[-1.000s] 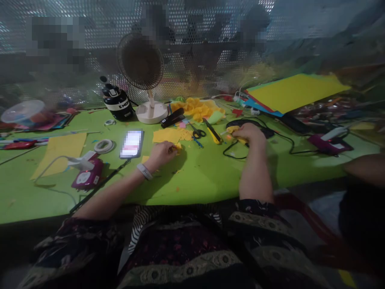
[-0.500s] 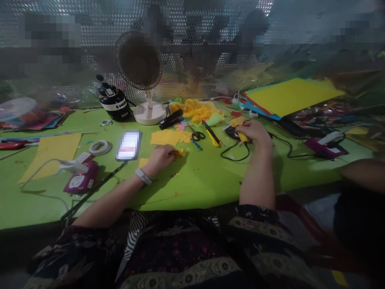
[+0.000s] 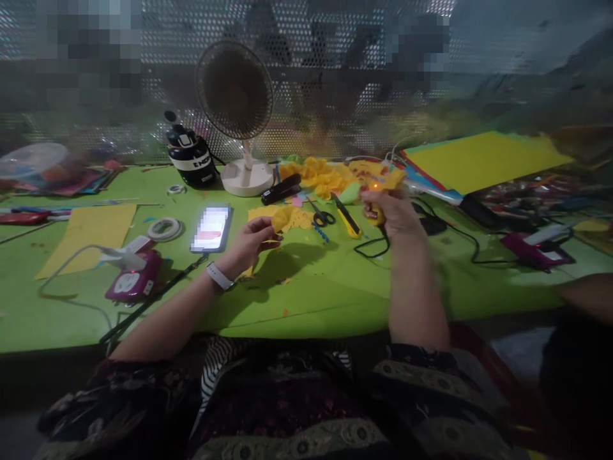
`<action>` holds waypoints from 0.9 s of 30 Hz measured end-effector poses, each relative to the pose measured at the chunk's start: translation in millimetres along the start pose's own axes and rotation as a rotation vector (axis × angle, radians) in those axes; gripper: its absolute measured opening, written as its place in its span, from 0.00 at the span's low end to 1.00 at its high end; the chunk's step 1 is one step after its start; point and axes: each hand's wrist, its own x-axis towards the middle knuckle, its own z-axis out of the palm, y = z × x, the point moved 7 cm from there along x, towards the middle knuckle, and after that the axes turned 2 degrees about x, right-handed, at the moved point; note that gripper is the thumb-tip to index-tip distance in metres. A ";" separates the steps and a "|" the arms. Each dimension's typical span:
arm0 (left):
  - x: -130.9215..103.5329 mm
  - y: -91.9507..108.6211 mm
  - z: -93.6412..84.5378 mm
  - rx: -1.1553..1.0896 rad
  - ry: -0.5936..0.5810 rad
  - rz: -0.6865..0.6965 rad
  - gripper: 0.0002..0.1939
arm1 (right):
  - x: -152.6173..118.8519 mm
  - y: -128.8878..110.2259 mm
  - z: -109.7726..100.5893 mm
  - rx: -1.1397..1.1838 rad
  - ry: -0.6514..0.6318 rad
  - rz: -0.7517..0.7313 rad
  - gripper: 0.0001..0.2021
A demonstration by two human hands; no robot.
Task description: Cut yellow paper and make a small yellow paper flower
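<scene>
My left hand [image 3: 246,249], with a white band on its wrist, pinches a small yellow paper piece [image 3: 281,220] just above the table. My right hand [image 3: 395,211] is wrapped round a yellow glue gun [image 3: 391,181], raised off the table, with a small orange light glowing on it. A black cord runs down from its handle. Between my hands lie black-handled scissors [image 3: 324,218] and a yellow-and-black box cutter [image 3: 347,217]. Yellow paper scraps [image 3: 301,218] lie just beyond my left fingers.
Yellow paper flowers [image 3: 323,177], a black stapler [image 3: 281,189], a white fan [image 3: 245,179] and a dark bottle [image 3: 192,160] stand or lie at the back. Left are a lit phone [image 3: 211,229], a tape roll [image 3: 165,229] and a purple power socket [image 3: 135,276]. Colored sheets [image 3: 488,160] are stacked right.
My right hand has lifted the glue gun off the table, and its light now shows. My left hand has risen slightly, bringing up the yellow paper piece. The view has shifted a little.
</scene>
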 end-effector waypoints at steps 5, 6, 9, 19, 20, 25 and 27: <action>2.3 4.4 -6.3 0.025 0.032 0.020 0.16 | -31.9 13.5 56.3 -0.152 -0.273 0.144 0.18; 3.0 5.0 -7.3 0.035 0.036 0.037 0.16 | -39.1 14.1 65.7 -0.186 -0.321 0.157 0.18; 5.2 5.3 -9.4 0.066 0.039 0.086 0.17 | -56.3 11.5 87.5 -0.281 -0.408 0.156 0.20; 7.2 7.5 -8.0 0.125 0.002 0.215 0.18 | -60.9 22.6 99.5 -0.425 -0.425 0.106 0.24; 6.7 8.3 -7.8 0.122 0.001 0.222 0.18 | -60.2 23.7 99.6 -0.422 -0.430 0.106 0.24; 4.7 11.2 -6.8 0.104 0.001 0.241 0.22 | -58.2 23.0 101.4 -0.416 -0.416 0.091 0.26; 4.9 11.1 -6.7 0.096 -0.001 0.244 0.23 | -58.6 23.1 101.6 -0.433 -0.405 0.106 0.27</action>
